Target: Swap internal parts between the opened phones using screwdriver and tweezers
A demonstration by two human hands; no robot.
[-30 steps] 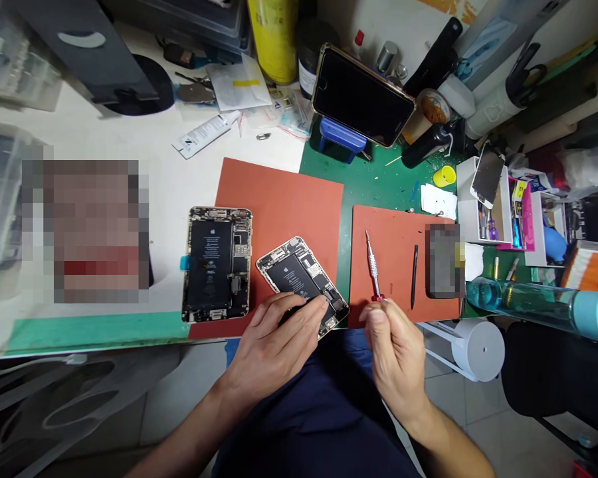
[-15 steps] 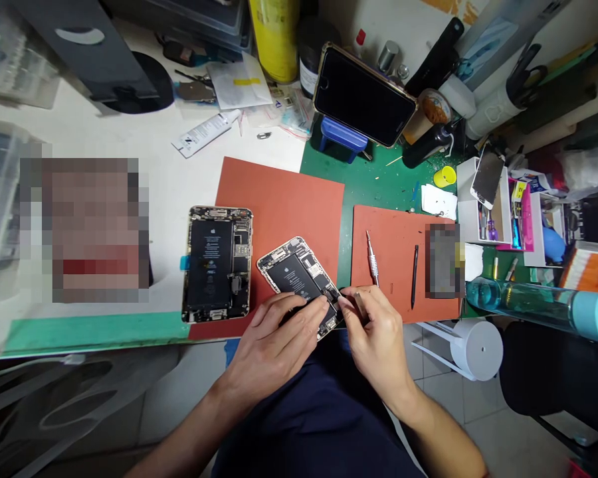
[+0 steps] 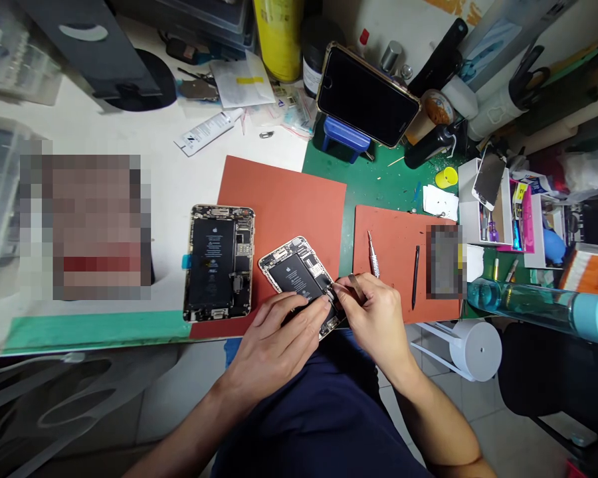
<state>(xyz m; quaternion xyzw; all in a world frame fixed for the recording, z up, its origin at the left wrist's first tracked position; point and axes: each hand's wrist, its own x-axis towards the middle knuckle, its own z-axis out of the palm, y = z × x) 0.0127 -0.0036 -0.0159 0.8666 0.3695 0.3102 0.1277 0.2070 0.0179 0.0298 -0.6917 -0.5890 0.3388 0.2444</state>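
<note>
An opened phone (image 3: 292,272), its battery and boards showing, lies at a slant near the front edge of the mat. My left hand (image 3: 279,338) grips its lower side, fingers across the battery; the thumb is hidden. My right hand (image 3: 376,315) is closed on metal tweezers (image 3: 357,288), whose tips reach the phone's right edge beside the board. What the tips touch is too small to make out. Left of this phone, a second opened phone (image 3: 212,262) lies flat, with a blue tab at its left side.
A red-brown mat (image 3: 284,192) lies under the work. On another mat (image 3: 393,226) are a silver screwdriver (image 3: 373,255), a black stick tool (image 3: 415,277) and a blurred-out dark object. Behind stands a phone (image 3: 369,96) on a blue stand (image 3: 346,141). A water bottle (image 3: 538,305) lies at right.
My right hand has shifted slightly up, and the tweezers now show more clearly, with their tips further over the phone's edge. My left hand and both opened phones keep their places.
</note>
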